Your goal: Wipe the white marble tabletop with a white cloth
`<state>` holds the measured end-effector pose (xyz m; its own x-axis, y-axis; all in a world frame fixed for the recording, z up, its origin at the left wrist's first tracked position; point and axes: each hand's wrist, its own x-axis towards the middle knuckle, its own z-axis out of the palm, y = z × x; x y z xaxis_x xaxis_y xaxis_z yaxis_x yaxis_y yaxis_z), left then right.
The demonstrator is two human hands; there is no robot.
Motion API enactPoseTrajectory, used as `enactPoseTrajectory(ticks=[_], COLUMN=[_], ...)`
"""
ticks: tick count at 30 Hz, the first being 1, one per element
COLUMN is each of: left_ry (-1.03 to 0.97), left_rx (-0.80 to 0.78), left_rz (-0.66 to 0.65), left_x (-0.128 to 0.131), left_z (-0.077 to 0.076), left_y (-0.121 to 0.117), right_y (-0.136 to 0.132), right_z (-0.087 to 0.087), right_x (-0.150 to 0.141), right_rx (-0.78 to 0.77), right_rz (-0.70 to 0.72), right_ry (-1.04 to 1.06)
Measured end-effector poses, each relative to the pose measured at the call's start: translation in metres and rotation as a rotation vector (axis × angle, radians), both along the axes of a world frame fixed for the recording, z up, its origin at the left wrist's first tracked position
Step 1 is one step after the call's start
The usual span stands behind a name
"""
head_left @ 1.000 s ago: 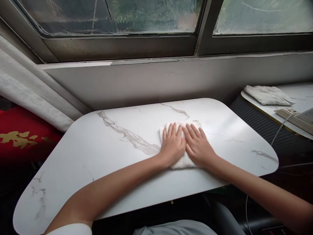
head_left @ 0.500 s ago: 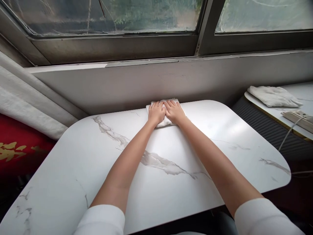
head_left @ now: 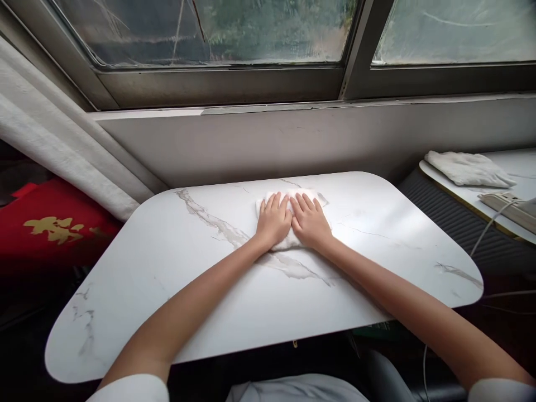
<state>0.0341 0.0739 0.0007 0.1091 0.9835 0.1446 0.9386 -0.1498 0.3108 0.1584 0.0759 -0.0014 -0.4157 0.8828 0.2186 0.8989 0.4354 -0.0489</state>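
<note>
White cloth [head_left: 290, 243] lies flat on a marble-patterned tabletop [head_left: 146, 245], a little right of its middle and toward the far edge, mostly covered by two hands. At far left, a red fabric item [head_left: 20, 240] with a gold marking [head_left: 56, 229] is cut off by the frame, its lower part lost in shadow; a pale curtain [head_left: 62, 128] hangs above it, its top out of view. A white sleeve [head_left: 129, 389], cropped at the bottom edge, leads to the left forearm, which screens part of the tabletop. The left hand [head_left: 274, 220] rests palm down on the cloth, fingers extended; its palm is hidden. Behind, a window [head_left: 272, 33] is cut off at the top, the view through its smeared glass hard to make out. Grey fabric [head_left: 297, 389] shows at bottom center, mostly outside the frame. Just beside the left hand, the right hand [head_left: 310, 222] lies equally flat on the cloth, fingers extended, palm also concealed. Below the right forearm, a dark rounded form [head_left: 387, 374] is too dim to identify. At right, a folded cloth [head_left: 469, 168] lies on a second table [head_left: 519, 161], near a power strip [head_left: 506, 204]; the frame crops both table and strip.
</note>
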Motion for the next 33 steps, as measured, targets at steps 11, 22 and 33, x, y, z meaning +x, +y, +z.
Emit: enactPoseTrajectory(ticks=[11, 22, 33], left_ry=[0.034, 0.058, 0.011], left_rx=[-0.018, -0.067, 0.036], left_rz=[-0.118, 0.036, 0.103], left_x=[-0.012, -0.045, -0.106], left_z=[0.001, 0.002, -0.003], left_y=[-0.156, -0.084, 0.070], right_y=[-0.152, -0.067, 0.073], right_z=[-0.004, 0.004, 0.003], right_x=[0.003, -0.037, -0.111], right_rx=[0.045, -0.024, -0.005], right_rz=[0.168, 0.224, 0.061], right_ry=[-0.010, -0.044, 0.066])
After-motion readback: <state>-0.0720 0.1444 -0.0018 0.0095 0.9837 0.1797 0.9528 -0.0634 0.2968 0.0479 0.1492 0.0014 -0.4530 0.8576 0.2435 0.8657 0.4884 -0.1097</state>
